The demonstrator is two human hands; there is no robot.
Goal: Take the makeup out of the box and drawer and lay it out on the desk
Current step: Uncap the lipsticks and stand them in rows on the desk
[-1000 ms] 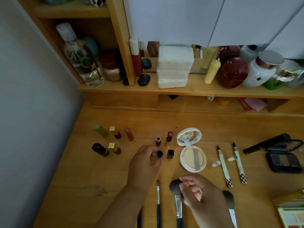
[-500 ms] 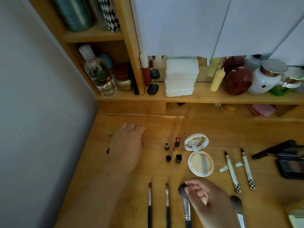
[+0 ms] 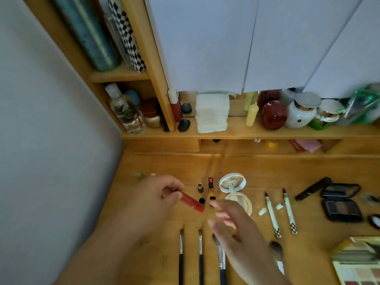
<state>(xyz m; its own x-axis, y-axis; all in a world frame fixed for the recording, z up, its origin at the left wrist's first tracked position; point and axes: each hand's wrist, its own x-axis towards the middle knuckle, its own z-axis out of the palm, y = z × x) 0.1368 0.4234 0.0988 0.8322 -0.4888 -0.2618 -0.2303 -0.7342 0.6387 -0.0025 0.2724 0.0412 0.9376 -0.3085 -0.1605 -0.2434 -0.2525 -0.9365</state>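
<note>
My left hand [image 3: 157, 197] grips a red lipstick tube [image 3: 192, 202] and holds it just above the wooden desk [image 3: 257, 169]. My right hand [image 3: 236, 231] hovers to its right with fingers spread and nothing in them, blurred. Behind them stand an opened gold lipstick [image 3: 200, 187] and an opened red lipstick [image 3: 210, 183], with two black caps [image 3: 202, 200] in front. An open white cushion compact [image 3: 234, 189] lies to the right. Three brushes [image 3: 200, 258] lie near the front edge, and two white eyeliner pens [image 3: 272, 215] lie uncapped.
A black mascara [image 3: 312, 189], an open dark eyeshadow case [image 3: 341, 204] and a pastel palette [image 3: 359, 262] lie at the right. The rear shelf [image 3: 236, 132] carries bottles, jars and white blocks [image 3: 211, 113]. A grey wall [image 3: 51, 161] bounds the left side.
My left hand went left to the lipstick group, picked up the red tube and brought it back toward the middle. My right hand rose toward it, and the view tilted up.
</note>
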